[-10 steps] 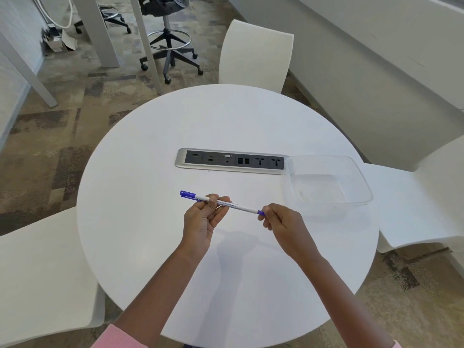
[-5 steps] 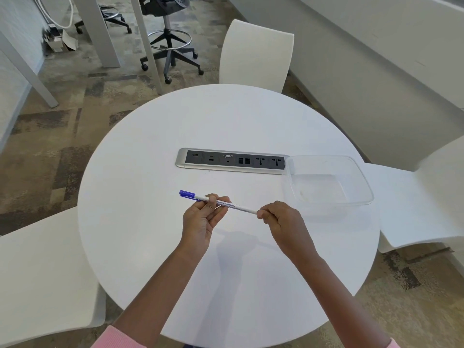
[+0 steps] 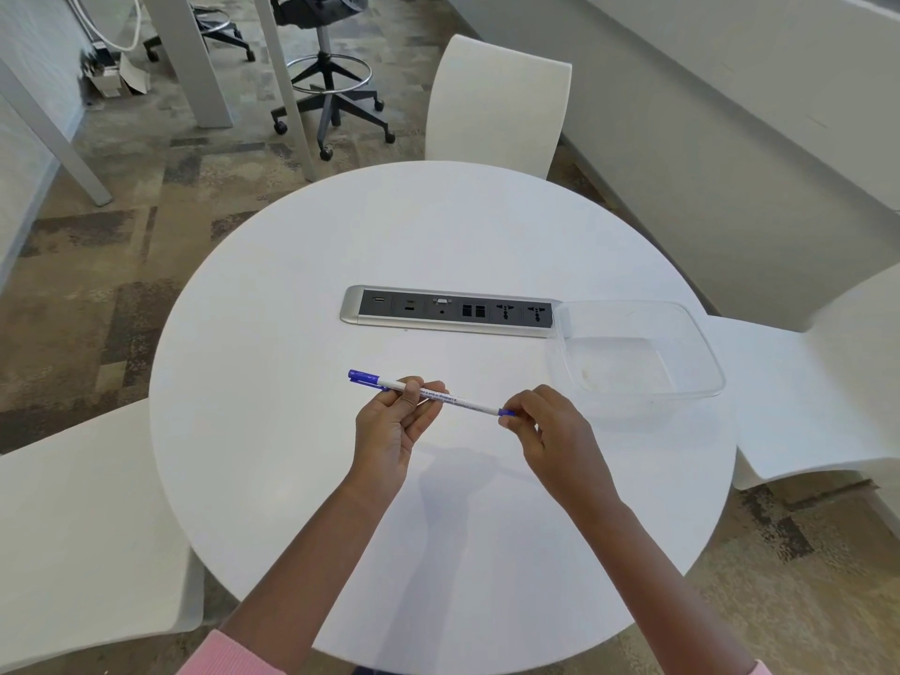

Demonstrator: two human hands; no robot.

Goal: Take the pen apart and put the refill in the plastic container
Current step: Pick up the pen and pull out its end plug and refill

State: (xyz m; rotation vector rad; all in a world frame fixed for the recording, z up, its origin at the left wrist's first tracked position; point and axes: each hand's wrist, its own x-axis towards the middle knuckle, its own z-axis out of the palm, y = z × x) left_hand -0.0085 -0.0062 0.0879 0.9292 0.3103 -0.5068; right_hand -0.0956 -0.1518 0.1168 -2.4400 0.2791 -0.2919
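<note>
A white pen (image 3: 458, 399) with a blue cap at its left end and a blue tip at its right end is held level above the round white table (image 3: 292, 333). My left hand (image 3: 392, 431) grips the barrel near its middle, just right of the cap. My right hand (image 3: 545, 431) pinches the blue tip end between thumb and fingers. The clear plastic container (image 3: 682, 343) stands on the table to the right of my right hand, with nothing in it.
A silver and black socket strip (image 3: 450, 311) is set into the table beyond the pen, its right end touching the container. White chairs stand at the far side (image 3: 496, 104), left (image 3: 83, 538) and right (image 3: 818, 382). A wheeled stool (image 3: 331, 95) stands on the carpet beyond.
My right hand's fingers have shifted on the pen's right end, so a bit of the blue tip shows again. The pen and my left hand have stayed in place.
</note>
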